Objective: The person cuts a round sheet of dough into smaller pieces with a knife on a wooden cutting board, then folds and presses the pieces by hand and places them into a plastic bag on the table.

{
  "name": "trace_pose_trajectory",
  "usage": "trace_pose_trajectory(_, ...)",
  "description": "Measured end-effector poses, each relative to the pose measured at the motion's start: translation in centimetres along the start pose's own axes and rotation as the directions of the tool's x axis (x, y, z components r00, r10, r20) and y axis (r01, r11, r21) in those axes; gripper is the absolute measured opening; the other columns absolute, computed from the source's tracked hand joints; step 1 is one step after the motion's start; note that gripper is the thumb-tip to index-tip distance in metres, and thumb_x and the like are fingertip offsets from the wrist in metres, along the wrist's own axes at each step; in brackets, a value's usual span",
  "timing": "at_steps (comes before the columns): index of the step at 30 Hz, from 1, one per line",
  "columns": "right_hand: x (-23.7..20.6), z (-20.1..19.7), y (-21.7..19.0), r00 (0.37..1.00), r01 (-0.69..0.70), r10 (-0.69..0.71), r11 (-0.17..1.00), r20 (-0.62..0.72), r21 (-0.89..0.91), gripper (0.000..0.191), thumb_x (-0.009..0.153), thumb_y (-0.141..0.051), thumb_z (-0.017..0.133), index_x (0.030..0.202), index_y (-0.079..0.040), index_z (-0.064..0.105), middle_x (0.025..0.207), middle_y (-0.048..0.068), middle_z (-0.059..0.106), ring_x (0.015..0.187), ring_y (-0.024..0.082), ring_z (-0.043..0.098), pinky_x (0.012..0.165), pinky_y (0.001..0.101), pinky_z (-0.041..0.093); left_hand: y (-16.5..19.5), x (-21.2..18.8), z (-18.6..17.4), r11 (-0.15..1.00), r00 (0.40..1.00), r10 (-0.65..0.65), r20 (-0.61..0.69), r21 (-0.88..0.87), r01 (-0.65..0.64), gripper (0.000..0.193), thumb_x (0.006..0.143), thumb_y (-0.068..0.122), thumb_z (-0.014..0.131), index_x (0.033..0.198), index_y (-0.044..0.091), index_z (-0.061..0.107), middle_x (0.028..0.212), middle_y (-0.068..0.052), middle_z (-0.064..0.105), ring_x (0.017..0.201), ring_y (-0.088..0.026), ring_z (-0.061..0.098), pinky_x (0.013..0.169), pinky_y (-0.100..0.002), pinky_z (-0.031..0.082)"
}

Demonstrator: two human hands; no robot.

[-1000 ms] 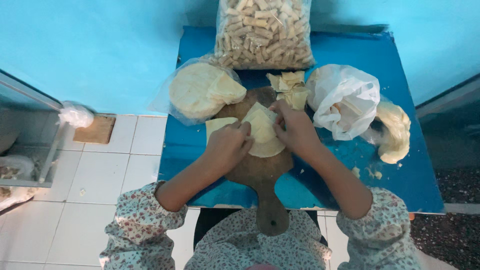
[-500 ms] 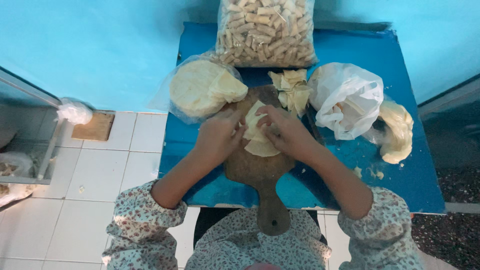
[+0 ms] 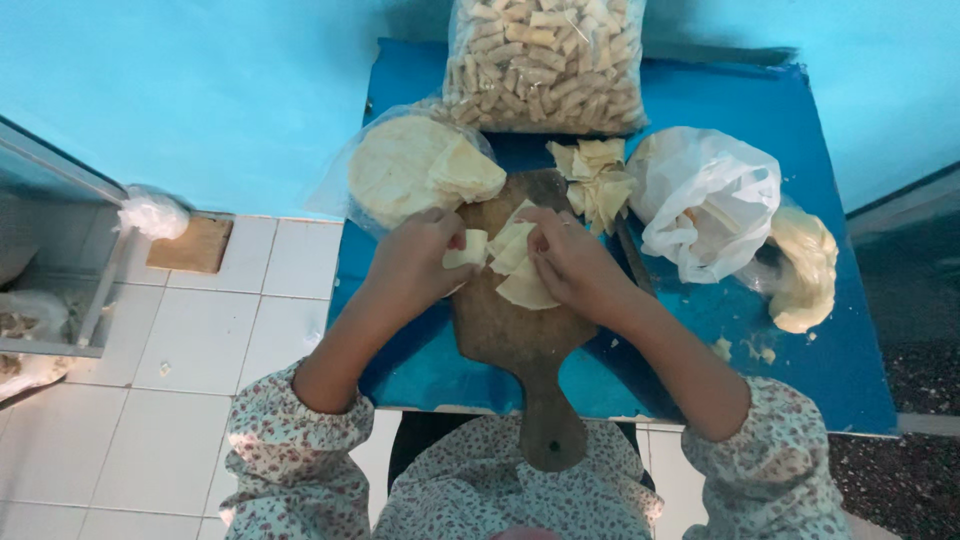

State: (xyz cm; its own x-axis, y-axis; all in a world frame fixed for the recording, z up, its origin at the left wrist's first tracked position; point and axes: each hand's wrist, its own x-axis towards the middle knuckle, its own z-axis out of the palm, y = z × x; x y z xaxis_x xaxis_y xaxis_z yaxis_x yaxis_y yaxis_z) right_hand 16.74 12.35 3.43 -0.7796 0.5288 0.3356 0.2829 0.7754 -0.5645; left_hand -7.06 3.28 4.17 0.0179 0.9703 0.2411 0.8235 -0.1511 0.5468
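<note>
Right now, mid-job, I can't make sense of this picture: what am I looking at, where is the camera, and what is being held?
The single view comes from a camera on the person's head, looking down. No machine: two bare hands. The left hand and right hand fold a pale dough sheet over a wooden paddle board on a blue table. Around it lie a bag of round sheets, a bag of finished rolls, cut wrapper pieces and a white plastic bag.

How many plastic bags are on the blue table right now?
3, maybe more hidden. A clear bag of rolled sticks at the far edge, a clear bag of round wrappers far left, and a white bag on the right.
</note>
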Motion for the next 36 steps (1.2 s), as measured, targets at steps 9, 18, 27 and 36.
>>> trace_pose_trajectory(9,-0.1,0.0,-0.2,1.0,0.017,-0.016,0.999,-0.021,0.046,0.045,0.09,0.002,0.065,0.132,-0.007,0.049,0.095,0.012,0.065,0.095,0.032,0.068,0.082,0.0434,0.052,-0.8,0.1,0.4,1.0,0.999,0.026,0.025,-0.014,-0.026,0.016,0.084,0.018,0.077,0.088,0.004,0.07,0.083,-0.018,0.071,0.081,-0.039,0.07,0.071,-0.048,0.053)
trace_pose_trajectory(18,-0.2,0.4,-0.3,0.996,-0.064,0.054,0.982,0.065,0.177,0.045,0.089,0.003,0.062,0.131,-0.007,0.05,0.093,0.009,0.071,0.089,0.026,0.074,0.077,0.0376,0.056,-2.4,0.4,-0.9,0.942,0.978,-0.042,-0.204,-0.333,-0.029,0.016,0.096,0.014,0.067,0.101,-0.001,0.064,0.082,-0.012,0.071,0.075,-0.022,0.073,0.064,-0.035,0.056)
trace_pose_trajectory(27,-0.2,0.2,0.8,0.963,-0.244,0.221,0.479,0.153,0.843,0.047,0.098,-0.014,0.066,0.14,-0.012,0.044,0.121,0.006,0.071,0.109,0.016,0.069,0.086,0.0317,0.057,-0.9,0.8,0.1,0.563,0.998,-0.043,0.049,-0.824,0.065,0.011,0.104,0.013,0.059,0.111,0.005,0.061,0.087,0.002,0.063,0.074,-0.004,0.061,0.062,-0.024,0.051)
trace_pose_trajectory(36,-1.3,-1.9,-0.2,0.974,-0.158,0.224,0.567,0.034,0.808,0.072,0.087,0.012,0.074,0.149,-0.008,0.044,0.1,0.003,0.058,0.094,0.011,0.055,0.082,0.0293,0.047,2.2,-0.2,3.2,0.511,0.994,0.108,0.033,-0.859,-0.027,0.019,0.106,0.021,0.064,0.118,0.006,0.066,0.102,0.002,0.069,0.09,-0.005,0.066,0.076,-0.023,0.054)
